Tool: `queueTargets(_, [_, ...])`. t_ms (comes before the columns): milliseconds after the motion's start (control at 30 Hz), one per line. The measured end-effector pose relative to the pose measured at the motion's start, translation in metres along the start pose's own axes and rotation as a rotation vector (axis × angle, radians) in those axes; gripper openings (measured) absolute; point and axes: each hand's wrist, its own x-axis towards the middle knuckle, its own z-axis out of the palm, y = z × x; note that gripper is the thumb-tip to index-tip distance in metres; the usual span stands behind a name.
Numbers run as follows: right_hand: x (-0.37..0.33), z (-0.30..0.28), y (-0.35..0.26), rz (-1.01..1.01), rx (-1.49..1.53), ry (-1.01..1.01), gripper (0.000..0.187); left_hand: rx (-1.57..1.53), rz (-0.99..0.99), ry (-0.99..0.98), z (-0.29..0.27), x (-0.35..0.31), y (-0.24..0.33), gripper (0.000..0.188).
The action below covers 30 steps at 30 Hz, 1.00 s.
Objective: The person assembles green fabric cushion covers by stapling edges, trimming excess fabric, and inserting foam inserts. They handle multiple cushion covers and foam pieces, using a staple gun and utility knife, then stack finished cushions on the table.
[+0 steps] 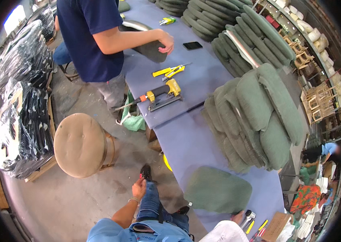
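A flat green upholstered seat pad (218,189) lies on the blue-grey table near me. My right hand (238,218) is at its near right edge, partly hidden, beside a silver-and-black tool (249,218) whose kind I cannot make out. Whether these fingers grip the pad cannot be seen. Away from the table, my left hand (139,188) hangs over my leg with its fingers curled together; anything inside them is too small to name.
Stacked green cushions (259,117) line the table's right side. Farther up lie a yellow staple gun (164,93), yellow cutters (174,72) and a phone (193,45). A co-worker (98,40) stands at the far left side, by a round tan stool (79,145). Plastic-wrapped stacks (23,125) stand left.
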Motion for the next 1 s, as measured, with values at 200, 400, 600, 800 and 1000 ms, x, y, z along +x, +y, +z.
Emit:
queueTargets(200, [0.026,0.022,0.039,-0.289,-0.028,0.173,0.072,0.838,-0.108,-0.584,-0.007,-0.084,-0.183,0.053])
queueTargets(400, [0.004,0.057,0.04,-0.644,0.09,0.303,0.057,1.084,0.087,-0.375,0.081,-0.16,-0.308,0.049])
queueTargets(600, [0.015,0.054,0.032,-0.598,0.081,0.112,0.051,0.911,-0.236,-0.631,0.091,-0.114,-0.285,0.043])
queueTargets(800, [0.039,0.058,0.033,-0.618,0.247,0.224,0.047,0.81,-0.211,-0.716,0.105,-0.075,-0.323,0.046])
queueTargets(1000, [0.021,0.041,-0.025,-0.275,0.531,0.134,0.062,0.883,-0.113,-0.69,0.116,-0.072,-0.31,0.048])
